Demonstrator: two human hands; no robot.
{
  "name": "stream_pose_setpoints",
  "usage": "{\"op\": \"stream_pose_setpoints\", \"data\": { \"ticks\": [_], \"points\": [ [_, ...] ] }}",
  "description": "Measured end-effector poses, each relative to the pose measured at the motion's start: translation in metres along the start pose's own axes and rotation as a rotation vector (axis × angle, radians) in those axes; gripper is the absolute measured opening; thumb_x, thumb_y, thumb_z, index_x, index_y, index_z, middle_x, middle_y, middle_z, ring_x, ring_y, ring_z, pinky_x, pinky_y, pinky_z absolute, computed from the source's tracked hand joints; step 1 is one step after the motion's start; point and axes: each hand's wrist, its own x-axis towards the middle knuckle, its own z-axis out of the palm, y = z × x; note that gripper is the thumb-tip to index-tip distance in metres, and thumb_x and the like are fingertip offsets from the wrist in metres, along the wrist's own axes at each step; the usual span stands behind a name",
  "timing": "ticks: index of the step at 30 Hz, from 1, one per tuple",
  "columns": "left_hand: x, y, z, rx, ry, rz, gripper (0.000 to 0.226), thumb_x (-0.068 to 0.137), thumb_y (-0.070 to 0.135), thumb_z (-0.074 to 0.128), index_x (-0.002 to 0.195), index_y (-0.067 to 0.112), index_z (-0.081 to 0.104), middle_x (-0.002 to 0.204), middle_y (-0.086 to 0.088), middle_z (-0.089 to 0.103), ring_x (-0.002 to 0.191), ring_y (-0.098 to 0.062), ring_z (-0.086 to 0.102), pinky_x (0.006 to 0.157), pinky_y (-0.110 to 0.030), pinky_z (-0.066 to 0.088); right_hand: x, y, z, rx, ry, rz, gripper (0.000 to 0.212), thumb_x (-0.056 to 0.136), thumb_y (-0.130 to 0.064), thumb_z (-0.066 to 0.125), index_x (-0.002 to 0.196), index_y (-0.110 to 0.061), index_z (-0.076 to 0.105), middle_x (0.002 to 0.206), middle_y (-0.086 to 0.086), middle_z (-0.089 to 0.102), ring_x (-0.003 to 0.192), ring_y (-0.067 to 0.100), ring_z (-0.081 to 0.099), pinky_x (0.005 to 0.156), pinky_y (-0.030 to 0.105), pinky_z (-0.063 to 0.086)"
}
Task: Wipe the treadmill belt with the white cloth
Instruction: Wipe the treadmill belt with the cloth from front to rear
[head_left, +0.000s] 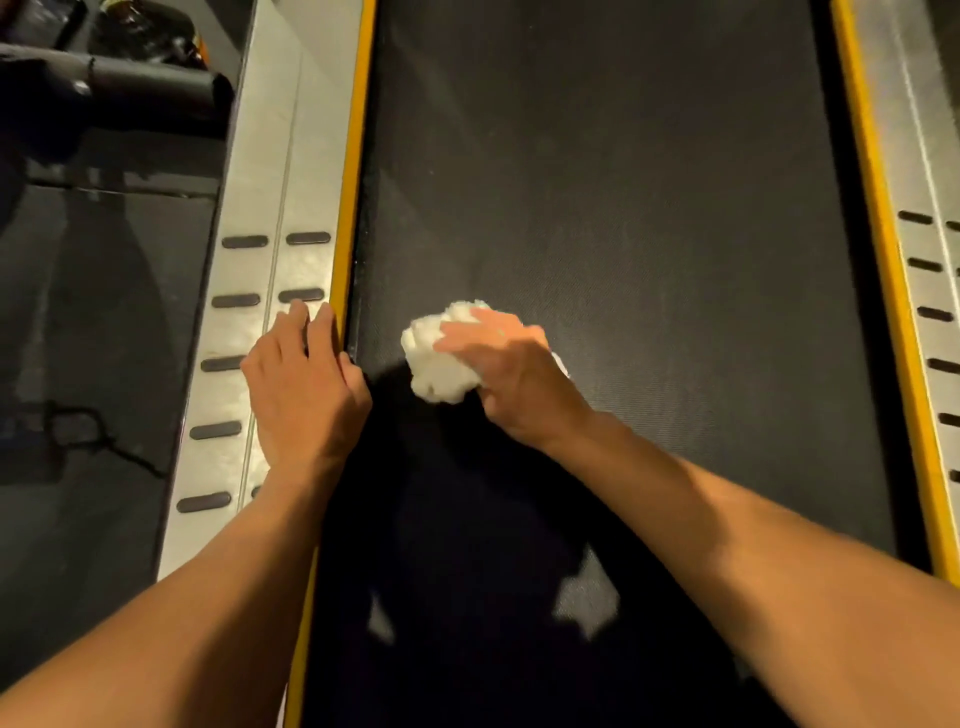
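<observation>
One treadmill belt (597, 182); one crumpled white cloth (434, 358); two bare hands, left hand (304, 384) and right hand (511, 374); two silver side rails, left rail (270, 171) at 9 o'clock, right rail (930, 130) at 3 o'clock; two yellow edge strips (358, 156); black grip pads (244, 241), seven plainly on the left rail, at least six on the right.

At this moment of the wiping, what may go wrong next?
1. The left hand rests on the silver side rail with its fingers at the yellow strip beside the treadmill belt; if the belt shifts, they might get pinched.
2. The right hand holds the white cloth bunched into a ball, so it likely touches little of the belt and may leave unwiped streaks.
</observation>
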Motion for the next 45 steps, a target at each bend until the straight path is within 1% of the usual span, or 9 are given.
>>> {"op": "stream_pose_setpoints", "data": {
  "ticks": [3,7,10,16,22,28,34,40,45],
  "points": [
    [0.001,-0.001,0.000,0.008,0.006,-0.001,0.047,0.093,0.024,0.048,0.138,0.011,0.041,0.144,-0.014,0.039,0.127,-0.032,0.038,0.105,-0.045,0.029,0.042,0.005,-0.002,-0.058,-0.005,0.265,0.041,0.070,-0.011,0.056,0.102,-0.036,0.061,0.111,-0.003,0.057,0.102,0.031,0.059,0.080,0.038,0.049],
    [0.002,-0.001,0.001,0.000,0.008,-0.012,0.046,0.091,0.023,0.050,0.136,0.013,0.042,0.141,-0.012,0.041,0.125,-0.032,0.040,0.104,-0.043,0.030,-0.021,0.008,0.034,-0.139,0.020,-0.133,0.056,0.067,-0.003,0.053,0.121,-0.015,0.061,0.125,0.010,0.062,0.117,0.036,0.055,0.098,0.056,0.042],
    [0.001,-0.001,0.001,0.021,0.019,0.004,0.048,0.091,0.023,0.049,0.137,0.013,0.042,0.141,-0.012,0.042,0.125,-0.031,0.041,0.103,-0.042,0.030,-0.053,0.005,0.027,-0.061,-0.060,-0.252,0.050,0.071,-0.011,0.045,0.117,-0.016,0.066,0.124,0.002,0.064,0.119,0.026,0.051,0.093,0.047,0.042],
    [0.002,-0.003,0.004,0.093,0.042,0.023,0.047,0.092,0.025,0.050,0.136,0.013,0.041,0.140,-0.014,0.041,0.124,-0.033,0.040,0.103,-0.044,0.032,0.022,0.005,-0.029,0.055,-0.011,0.327,0.029,0.065,-0.033,0.043,0.089,-0.019,0.049,0.096,0.006,0.056,0.084,0.029,0.053,0.074,0.052,0.052],
    [-0.001,-0.001,0.005,0.087,0.051,0.021,0.046,0.091,0.025,0.050,0.134,0.012,0.043,0.142,-0.014,0.040,0.125,-0.034,0.039,0.105,-0.046,0.029,-0.046,0.012,0.024,-0.083,-0.057,-0.330,0.050,0.073,-0.012,0.038,0.112,-0.013,0.069,0.117,0.008,0.067,0.104,0.036,0.062,0.090,0.055,0.047],
    [-0.001,0.000,0.009,0.119,0.093,0.037,0.043,0.091,0.024,0.050,0.131,0.010,0.046,0.141,-0.015,0.042,0.122,-0.036,0.041,0.102,-0.048,0.031,0.005,0.024,-0.011,-0.018,0.017,0.143,0.033,0.064,-0.035,0.038,0.089,-0.028,0.058,0.098,0.000,0.059,0.089,0.024,0.057,0.070,0.038,0.048],
    [-0.002,0.001,0.008,0.129,0.107,0.035,0.044,0.092,0.025,0.049,0.133,0.011,0.045,0.141,-0.015,0.042,0.122,-0.037,0.041,0.103,-0.048,0.031,-0.053,0.008,0.013,-0.034,-0.095,-0.302,0.043,0.066,0.005,0.065,0.103,-0.016,0.071,0.111,0.007,0.068,0.102,0.035,0.063,0.091,0.050,0.046],
    [-0.002,0.000,0.007,0.162,0.122,0.057,0.042,0.092,0.023,0.048,0.132,0.008,0.046,0.137,-0.019,0.043,0.118,-0.041,0.042,0.101,-0.052,0.032,-0.012,0.051,-0.002,-0.132,0.140,0.124,0.039,0.069,-0.006,0.050,0.098,-0.029,0.064,0.107,-0.007,0.062,0.102,0.026,0.057,0.088,0.041,0.047],
    [-0.001,0.003,0.008,0.247,0.157,0.074,0.039,0.090,0.019,0.049,0.126,0.003,0.047,0.126,-0.027,0.047,0.104,-0.046,0.045,0.088,-0.055,0.036,-0.104,0.030,0.011,0.015,-0.004,-0.261,0.042,0.067,0.000,0.053,0.102,-0.014,0.073,0.110,0.010,0.069,0.106,0.036,0.061,0.089,0.057,0.047]
  ]
}}
